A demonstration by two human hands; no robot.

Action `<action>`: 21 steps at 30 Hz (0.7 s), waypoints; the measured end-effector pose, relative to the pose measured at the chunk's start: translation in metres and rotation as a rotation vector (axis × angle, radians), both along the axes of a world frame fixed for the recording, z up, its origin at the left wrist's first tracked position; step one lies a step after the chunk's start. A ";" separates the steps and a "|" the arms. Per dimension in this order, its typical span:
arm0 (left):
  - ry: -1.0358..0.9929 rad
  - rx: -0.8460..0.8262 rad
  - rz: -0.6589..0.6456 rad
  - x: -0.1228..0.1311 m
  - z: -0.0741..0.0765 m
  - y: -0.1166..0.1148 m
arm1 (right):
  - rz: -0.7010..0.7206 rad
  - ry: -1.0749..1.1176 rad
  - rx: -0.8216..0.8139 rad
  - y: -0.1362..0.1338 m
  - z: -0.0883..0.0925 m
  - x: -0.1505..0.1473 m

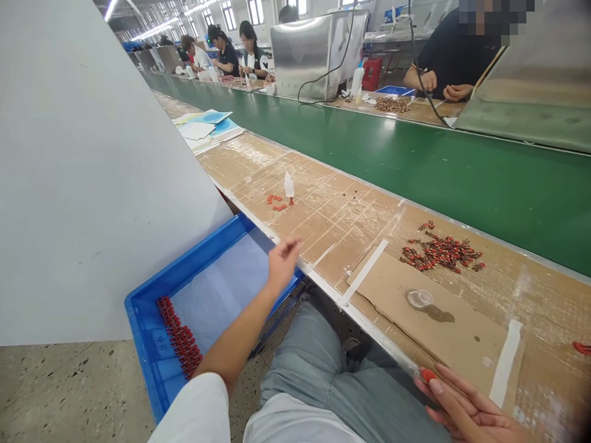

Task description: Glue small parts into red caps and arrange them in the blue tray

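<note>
Head view: A worker's right hand [468, 403] clamped its fingers on a red disc [428, 375] at the frame's lower right; whether the left hand's [281, 267] curled fingers, near centre, met could not be told. A light rim grip seemed best.

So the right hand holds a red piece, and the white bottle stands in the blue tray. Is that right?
Not quite: in the head view the white bottle stands on the table, not in the blue tray. The right hand holds a red piece.
</note>
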State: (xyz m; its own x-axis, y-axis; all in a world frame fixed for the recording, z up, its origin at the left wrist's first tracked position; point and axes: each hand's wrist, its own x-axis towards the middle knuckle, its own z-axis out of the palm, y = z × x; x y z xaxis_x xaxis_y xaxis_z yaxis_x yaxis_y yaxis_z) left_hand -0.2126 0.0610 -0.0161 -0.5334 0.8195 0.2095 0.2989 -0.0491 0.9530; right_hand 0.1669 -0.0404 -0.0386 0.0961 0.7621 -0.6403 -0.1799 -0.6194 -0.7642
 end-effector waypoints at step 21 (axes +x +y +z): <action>-1.169 -0.149 -0.732 0.173 -0.017 -0.098 | 0.067 0.249 0.151 -0.012 0.052 -0.071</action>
State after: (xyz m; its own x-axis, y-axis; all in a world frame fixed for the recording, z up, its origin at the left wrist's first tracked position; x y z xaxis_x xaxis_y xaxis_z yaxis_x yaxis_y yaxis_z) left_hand -0.0393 -0.0374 -0.0332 0.2190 0.9609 -0.1694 -0.7170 0.2762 0.6400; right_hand 0.0963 -0.0521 0.0130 -0.1035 0.8500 -0.5164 -0.3358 -0.5186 -0.7863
